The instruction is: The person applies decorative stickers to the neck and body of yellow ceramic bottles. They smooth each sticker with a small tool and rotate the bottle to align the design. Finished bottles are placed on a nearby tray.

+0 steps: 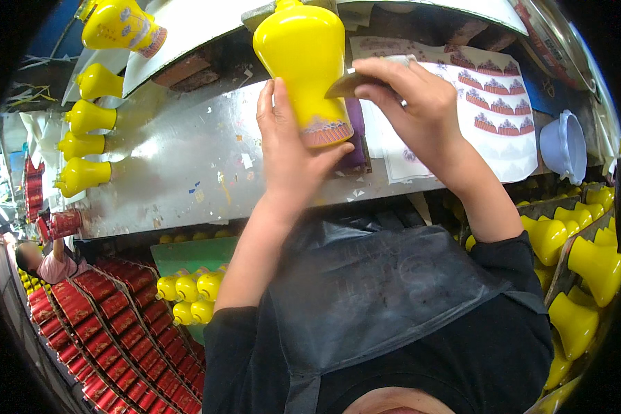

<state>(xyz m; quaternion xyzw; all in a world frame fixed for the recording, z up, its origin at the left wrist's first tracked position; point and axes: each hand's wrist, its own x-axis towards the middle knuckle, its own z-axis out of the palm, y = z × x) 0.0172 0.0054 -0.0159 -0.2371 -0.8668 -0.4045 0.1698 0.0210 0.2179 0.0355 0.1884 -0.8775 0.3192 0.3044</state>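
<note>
A glossy yellow vase (300,52) lies over the metal workbench, its neck pointing away and its foot toward me. Around the foot runs a patterned pink-and-blue decal band (326,133). My left hand (285,152) is closed round the foot end, fingers along the left side and thumb across the base; it is slightly blurred. In my right hand (424,100) is a thin, flat brownish scraper (346,85), pinched between thumb and fingers. Its edge is at the vase's right side; whether it touches I cannot tell.
Printed decal sheets (493,155) lie on the bench (186,183) at right, beside a pale blue bucket (563,146). Several yellow vases (86,176) line the left end. A decorated yellow vase (121,26) is far left. Red cylinders (127,324) are racked lower left, near another person (54,265).
</note>
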